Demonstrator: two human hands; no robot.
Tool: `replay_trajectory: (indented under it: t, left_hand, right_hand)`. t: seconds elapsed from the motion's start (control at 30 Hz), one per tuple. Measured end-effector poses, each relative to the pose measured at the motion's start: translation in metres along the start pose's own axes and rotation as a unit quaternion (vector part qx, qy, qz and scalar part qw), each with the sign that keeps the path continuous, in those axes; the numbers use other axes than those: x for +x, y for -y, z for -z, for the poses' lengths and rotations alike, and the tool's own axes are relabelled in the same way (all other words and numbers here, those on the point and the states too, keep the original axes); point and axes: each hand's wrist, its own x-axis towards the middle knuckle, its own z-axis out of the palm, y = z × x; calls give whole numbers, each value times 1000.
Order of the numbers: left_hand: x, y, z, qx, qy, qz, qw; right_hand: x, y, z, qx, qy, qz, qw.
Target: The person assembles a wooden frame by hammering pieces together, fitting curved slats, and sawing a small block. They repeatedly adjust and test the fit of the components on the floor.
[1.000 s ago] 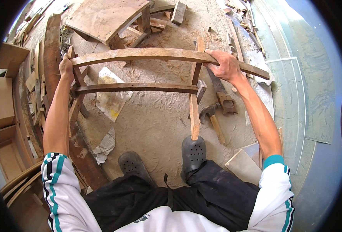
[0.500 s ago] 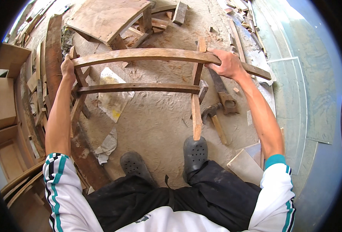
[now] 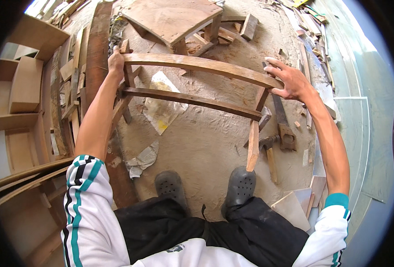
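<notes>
**Wooden frame point(image 3: 193, 101) gripped at left, right hand point(image 3: 291, 81) loose on the top rail point(image 3: 197, 63)**

Head view, the only one: frame is up in front of the person, over the sandy floor point(image 3: 192, 147), two rails running across between leg pieces. Left hand point(image 3: 115, 63) is closed on the left top corner, next to the upright; most of its fingers are hidden from here. Right hand is wide, fingers splayed, thumb below and fingers above the curved top rail near its right part. Rail passes under the palm and its end pokes out past the forearm. Pale right leg point(image 3: 253, 149) points down at the toe of the right clog point(image 3: 241, 184); can't tell if they touch.

Right of that leg, on the floor: hammer point(image 3: 271, 163), with the handsaw point(image 3: 287, 138) just beside it. Stained paper sheet point(image 3: 161, 107) shows behind the lower rail, crumpled paper point(image 3: 143, 159) nearer the feet. Plywood-topped stand point(image 3: 174, 18) sits beyond the frame. Cabinet point(image 3: 25, 84) at far left, glass sheet point(image 3: 353, 133) at far right.
</notes>
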Motion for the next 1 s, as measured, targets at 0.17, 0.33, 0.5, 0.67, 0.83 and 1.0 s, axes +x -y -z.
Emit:
replay_trajectory:
  t: [0.17,0.33,0.5,0.67,0.83,1.0]
  left_hand:
    - [22,6,42,104,-101,-32,989]
    - [-8,-3,15,207,-118,-20,971]
    - [-17,-11,38,104,-64,28,992]
    - [-17,-18,50,-92,-70,40,993]
    - [-10,-16,65,-164,-157,65,972]
    - [-22,1,43,59,-140,71,986]
  right_hand:
    - [5,9,-17,21,-97,14,995]
    - [-24,10,-45,-37,-177,-148,972]
    - [-25,22,-55,20,-238,-109,965]
    - [-4,41,-51,72,-258,-122,956]
    - [29,75,-40,64,-254,-116,958]
    - [49,89,-49,56,-288,-91,952]
